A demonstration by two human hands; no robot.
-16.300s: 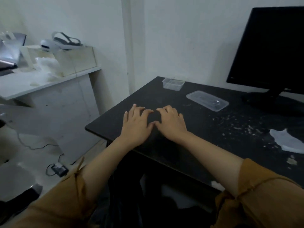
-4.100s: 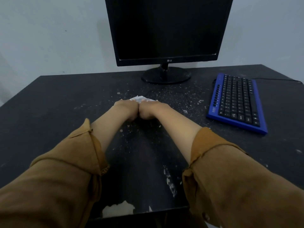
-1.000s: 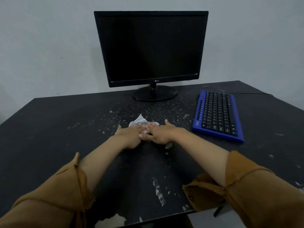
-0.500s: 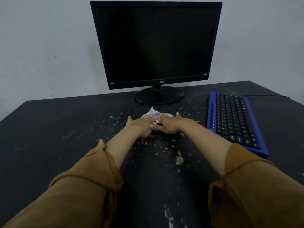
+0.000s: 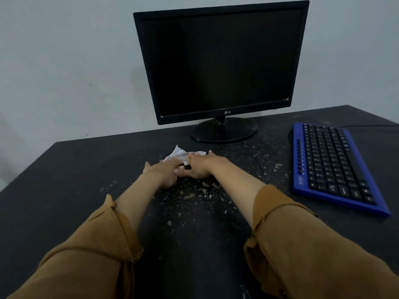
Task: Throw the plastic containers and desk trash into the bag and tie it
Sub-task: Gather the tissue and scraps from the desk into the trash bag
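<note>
Gathering desk trash: left hand (image 5: pixel 163 172) and right hand (image 5: pixel 199 167) flat, fingers (image 5: pixel 193 157) straight, on tissue (image 5: pixel 180 153). Next, likely: crumple, collect crumbs (image 5: pixel 203 190).

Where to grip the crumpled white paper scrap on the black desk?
Probably pinch the crumpled white paper scrap at its peaked far-left corner, from above: it stands up off the black desk, while the near edge lies under the left hand and right hand.
</note>
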